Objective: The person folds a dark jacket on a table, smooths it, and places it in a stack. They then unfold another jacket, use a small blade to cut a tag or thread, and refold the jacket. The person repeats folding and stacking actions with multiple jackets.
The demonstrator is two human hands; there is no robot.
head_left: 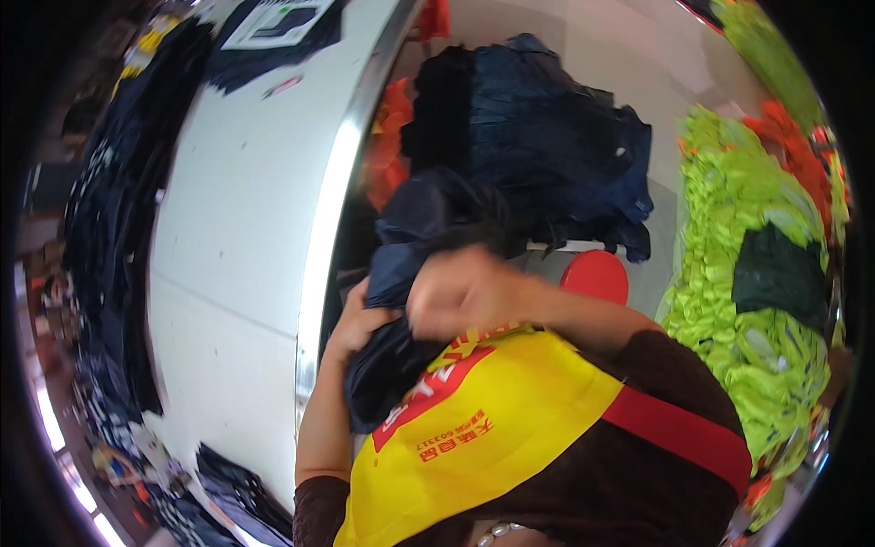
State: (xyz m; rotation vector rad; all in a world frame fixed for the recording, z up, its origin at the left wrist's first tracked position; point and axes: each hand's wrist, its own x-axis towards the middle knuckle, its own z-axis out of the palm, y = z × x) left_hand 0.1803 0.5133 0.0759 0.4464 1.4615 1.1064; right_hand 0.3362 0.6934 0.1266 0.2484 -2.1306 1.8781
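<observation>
A bunched dark navy garment (401,273) lies against the front of my yellow apron (510,401). My left hand (363,324) is closed on the edge of this garment, beside the table's metal rim. Over the same cloth, my right hand (469,290) looks curled closed and is blurred by motion. Whatever its fingers hold is hidden. Beyond both hands, a large heap of dark navy garments (556,137) spreads out, close to the bunched one.
At my left runs a long white table (232,219) with a shiny metal edge, bearing stacks of dark cloth (118,210) along its far side. A red round seat (594,278) stands to the right. Lime-yellow garments (729,255) are piled farther right, with a dark green cloth (779,278) on top.
</observation>
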